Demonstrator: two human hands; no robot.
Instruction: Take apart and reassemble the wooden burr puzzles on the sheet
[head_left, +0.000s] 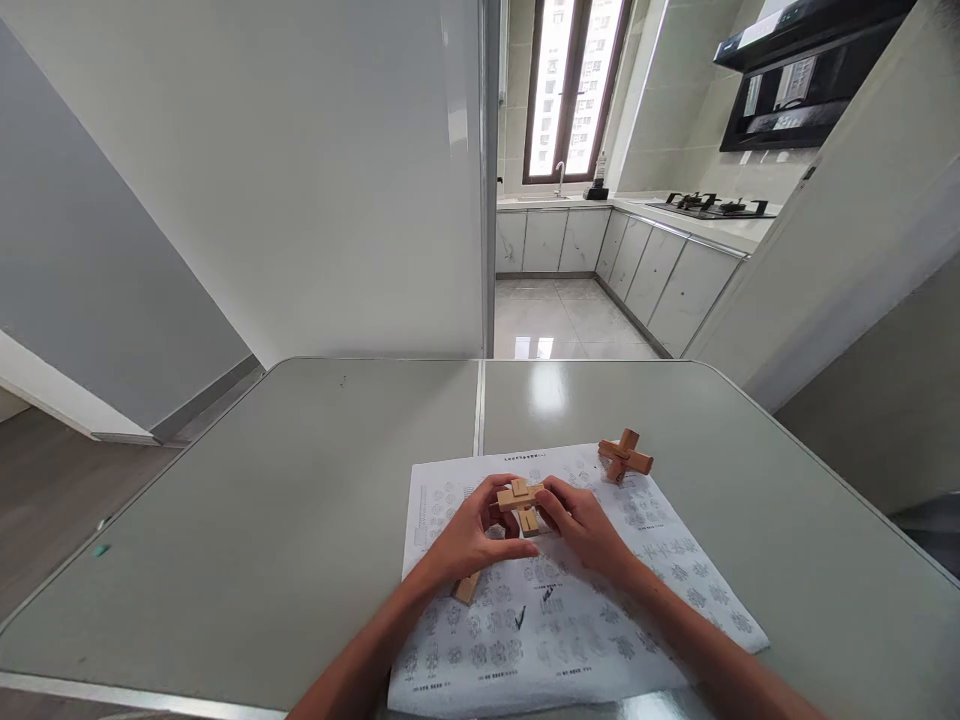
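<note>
My left hand (480, 535) curls around the left side of a small light-wood burr puzzle (519, 497) made of interlocking blocks. Its fingers reach behind the blocks, and the thumb stretches out below them. From the right, my right hand (579, 518) pinches the puzzle's other end between thumb and fingers. A block of the puzzle points down toward me between the hands. Partly covered by my left wrist, a loose wooden block (466, 588) lies on the printed paper sheet (592, 680). Part of the puzzle is hidden by my fingers.
A darker wooden cross-shaped puzzle (625, 457) rests at the sheet's top right corner. The sheet, printed with small diagrams, lies on a grey-green table (300, 520) with a metal seam. A small green bit (100, 550) is near the left edge. Beyond is a kitchen with a stove (709, 207).
</note>
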